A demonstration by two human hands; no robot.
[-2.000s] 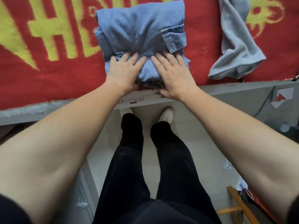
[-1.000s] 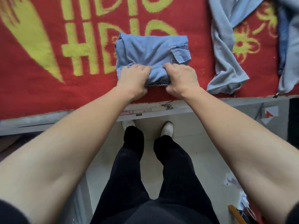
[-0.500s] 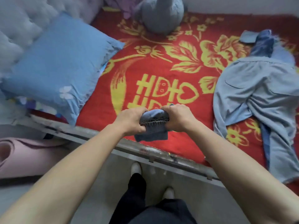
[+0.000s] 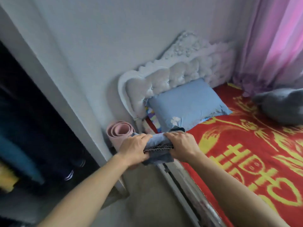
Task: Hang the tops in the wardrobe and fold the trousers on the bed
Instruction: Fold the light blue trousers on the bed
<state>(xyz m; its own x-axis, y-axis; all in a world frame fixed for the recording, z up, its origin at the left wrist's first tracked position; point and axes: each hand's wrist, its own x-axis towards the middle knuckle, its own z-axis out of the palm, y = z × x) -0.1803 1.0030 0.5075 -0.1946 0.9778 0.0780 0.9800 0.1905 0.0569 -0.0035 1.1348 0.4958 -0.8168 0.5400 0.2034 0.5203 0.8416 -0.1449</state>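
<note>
Folded trousers (image 4: 157, 140): likely soft, light, prone to unfolding. Gripped at 9 o'clock by left hand (image 4: 134, 149), at 3 o'clock by right hand (image 4: 182, 145), fingers curled. Support both ends.

Single head-worn wide-angle view, facing forward and down, close beside the bed (image 4: 246, 145), toward its headboard (image 4: 164, 79).

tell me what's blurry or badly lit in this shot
Head view: everything is slightly motion-blurred, least the folded blue trousers gripped by left hand and right hand; the wardrobe interior at left is underexposed, its clothes barely readable; the curtain glows overexposed pink; wide-angle stretch at the edges.
</note>
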